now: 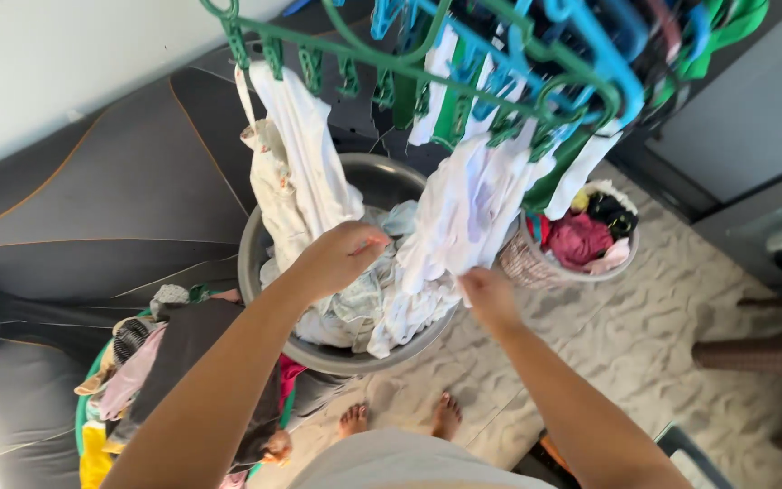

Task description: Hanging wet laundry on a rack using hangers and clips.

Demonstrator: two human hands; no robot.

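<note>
On the far left, a green basket [83, 426] heaped with dark and pink clothes, low beside the left arm. Next, a cream garment [273, 186] hanging from the green peg rack [355, 50], long axis vertical, lower end pointing into the grey basin [251, 263]. Left hand [341, 256] raised over the basin, forearm rising from the lower left, fingers curled shut on a bit of pale cloth [368, 303] from the pile inside. In the middle, a white garment [463, 208] clipped to the rack by its top, long axis also vertical, hem pointing down over the basin's right rim. Right hand [489, 294] just under this hem, forearm coming up from the lower right, fingers narrow, pinching the hem's edge. Blue pegs [590, 45] above, crowding the view of the upper rack. Bare feet [400, 418] on the pale mat [644, 335] below the basin. To the right, a woven basket [527, 263] with red and dark clothes, close to the basin, partly hidden behind the hanging white cloth.
</note>
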